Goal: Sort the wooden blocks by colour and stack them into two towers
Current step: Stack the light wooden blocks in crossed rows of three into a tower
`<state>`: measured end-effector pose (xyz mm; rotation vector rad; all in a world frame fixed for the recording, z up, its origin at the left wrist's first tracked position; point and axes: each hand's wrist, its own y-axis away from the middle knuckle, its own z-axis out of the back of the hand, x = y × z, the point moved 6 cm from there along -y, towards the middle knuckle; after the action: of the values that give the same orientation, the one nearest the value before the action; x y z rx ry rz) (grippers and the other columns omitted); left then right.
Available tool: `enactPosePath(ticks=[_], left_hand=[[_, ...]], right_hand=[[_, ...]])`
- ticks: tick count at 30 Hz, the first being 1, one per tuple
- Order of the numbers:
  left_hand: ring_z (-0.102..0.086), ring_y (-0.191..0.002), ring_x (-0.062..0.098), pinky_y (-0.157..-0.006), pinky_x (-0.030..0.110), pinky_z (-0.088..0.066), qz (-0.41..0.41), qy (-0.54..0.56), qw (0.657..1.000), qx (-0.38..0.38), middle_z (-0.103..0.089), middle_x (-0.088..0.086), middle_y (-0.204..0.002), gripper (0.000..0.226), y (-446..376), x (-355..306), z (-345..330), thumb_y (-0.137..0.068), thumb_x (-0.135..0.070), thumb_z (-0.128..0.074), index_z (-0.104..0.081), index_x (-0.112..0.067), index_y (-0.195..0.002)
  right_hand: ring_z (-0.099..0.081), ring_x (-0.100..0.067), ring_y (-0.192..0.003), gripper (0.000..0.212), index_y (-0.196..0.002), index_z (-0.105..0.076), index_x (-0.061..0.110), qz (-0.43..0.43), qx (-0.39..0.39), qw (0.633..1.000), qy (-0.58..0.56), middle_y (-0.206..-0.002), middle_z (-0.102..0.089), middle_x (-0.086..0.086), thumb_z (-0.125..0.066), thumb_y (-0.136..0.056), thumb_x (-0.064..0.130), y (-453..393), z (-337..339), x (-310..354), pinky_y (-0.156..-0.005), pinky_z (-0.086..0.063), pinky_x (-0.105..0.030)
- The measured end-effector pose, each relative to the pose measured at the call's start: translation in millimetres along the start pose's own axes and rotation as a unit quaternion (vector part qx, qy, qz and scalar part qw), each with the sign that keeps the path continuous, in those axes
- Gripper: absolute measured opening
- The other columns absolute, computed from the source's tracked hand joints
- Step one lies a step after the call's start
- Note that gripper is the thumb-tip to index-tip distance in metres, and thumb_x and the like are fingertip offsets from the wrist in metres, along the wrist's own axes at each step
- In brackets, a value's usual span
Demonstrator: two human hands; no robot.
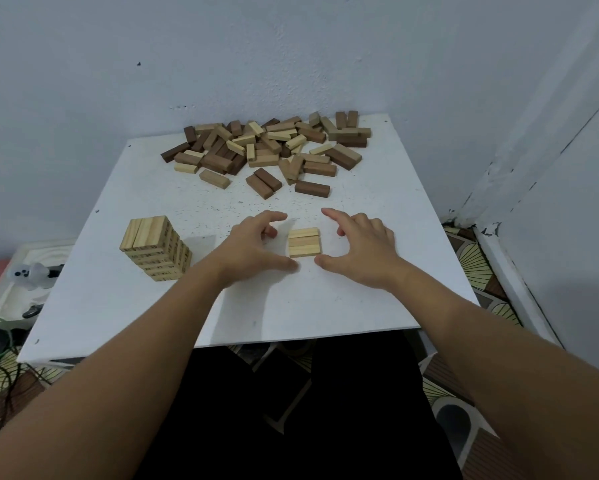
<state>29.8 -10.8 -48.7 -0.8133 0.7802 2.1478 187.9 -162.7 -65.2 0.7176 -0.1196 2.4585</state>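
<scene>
Presently, table: a white board (pixel 325 306) set in a room corner, speckled near the middle.
Loose pile: mixed light and dark wooden blocks (pixel 267 147) heaped along the far edge, some stacked on others, several dark ones lying singly on the near fringe.
Finished stack: a tower of light blocks (pixel 154 249) stands on the left part of the board, several layers high, layers crossed, printed marks on the block ends too small to read.
New layer: three light blocks (pixel 304 242) lie flat side by side, touching, near the board's middle, between the two hands.
Left hand (pixel 253 247): hovers just left of the three blocks, fingers loosely curved, thumb stretched toward the near left corner of the layer; holds nothing; contact with the wood cannot be told.
Right hand (pixel 360 247): mirrors it on the right, fingers spread and arched, thumb tip close to the near right corner; holds nothing.
Off the board, left: a pale tray (pixel 14 271) with a small white figure, a green cord beside it.
Floor: patterned tiles below.
</scene>
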Motion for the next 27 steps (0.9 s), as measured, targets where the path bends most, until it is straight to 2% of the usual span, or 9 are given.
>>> enactPosePath(ticks=[4, 8, 12, 22, 27], left_hand=[[-0.054, -0.114, 0.015, -0.1, 0.035, -0.047, 0.012, 0.014, 1.0, 0.025, -0.053, -0.004, -0.121, 0.078, -8.5, -2.9, 2.7, -0.064, -0.03, -0.099, -0.062, -0.043, -0.132], [-0.051, -0.11, 0.014, -0.092, 0.033, -0.045, 0.01, 0.022, 0.999, 0.029, -0.051, -0.002, -0.123, 0.071, -10.9, 0.7, 1.1, -0.065, -0.029, -0.098, -0.066, -0.046, -0.126], [-0.049, -0.114, 0.016, -0.098, 0.037, -0.045, 0.012, 0.02, 0.999, 0.034, -0.05, -0.002, -0.124, 0.069, -12.5, 3.5, 0.0, -0.065, -0.03, -0.098, -0.067, -0.048, -0.123], [-0.045, -0.117, 0.017, -0.096, 0.035, -0.043, 0.004, 0.02, 0.999, 0.029, -0.048, -0.004, -0.123, 0.062, -13.1, 2.5, -1.4, -0.065, -0.035, -0.097, -0.069, -0.051, -0.118], [-0.044, -0.116, 0.021, -0.102, 0.043, -0.043, 0.001, 0.014, 1.0, 0.027, -0.048, -0.003, -0.121, 0.062, -11.9, 0.9, -2.6, -0.059, -0.043, -0.095, -0.07, -0.055, -0.114]], right_hand=[[-0.033, -0.019, -0.123, 0.082, -0.151, -0.022, 0.06, -0.011, 0.049, 0.998, -0.025, -0.123, -0.04, 0.01, -0.068, -0.084, 0.064, -3.2, 0.7, -0.4, -0.101, -0.02, -0.033], [-0.031, -0.019, -0.125, 0.081, -0.15, -0.022, 0.063, -0.016, 0.065, 0.997, -0.03, -0.126, -0.039, 0.009, -0.069, -0.084, 0.064, -5.2, 1.0, 0.7, -0.102, -0.021, -0.035], [-0.029, -0.018, -0.124, 0.075, -0.147, -0.028, 0.063, -0.014, 0.067, 0.997, -0.029, -0.125, -0.037, 0.01, -0.069, -0.084, 0.064, -4.7, 1.0, 1.3, -0.102, -0.02, -0.035], [-0.022, -0.011, -0.115, 0.068, -0.144, -0.035, 0.064, -0.016, 0.069, 0.997, -0.031, -0.123, -0.035, 0.01, -0.068, -0.084, 0.065, -5.6, 0.5, 1.3, -0.104, -0.021, -0.035], [-0.022, -0.011, -0.114, 0.066, -0.142, -0.037, 0.064, -0.017, 0.067, 0.997, -0.032, -0.122, -0.035, 0.01, -0.068, -0.084, 0.065, -5.4, 0.5, 1.7, -0.107, -0.021, -0.037]])
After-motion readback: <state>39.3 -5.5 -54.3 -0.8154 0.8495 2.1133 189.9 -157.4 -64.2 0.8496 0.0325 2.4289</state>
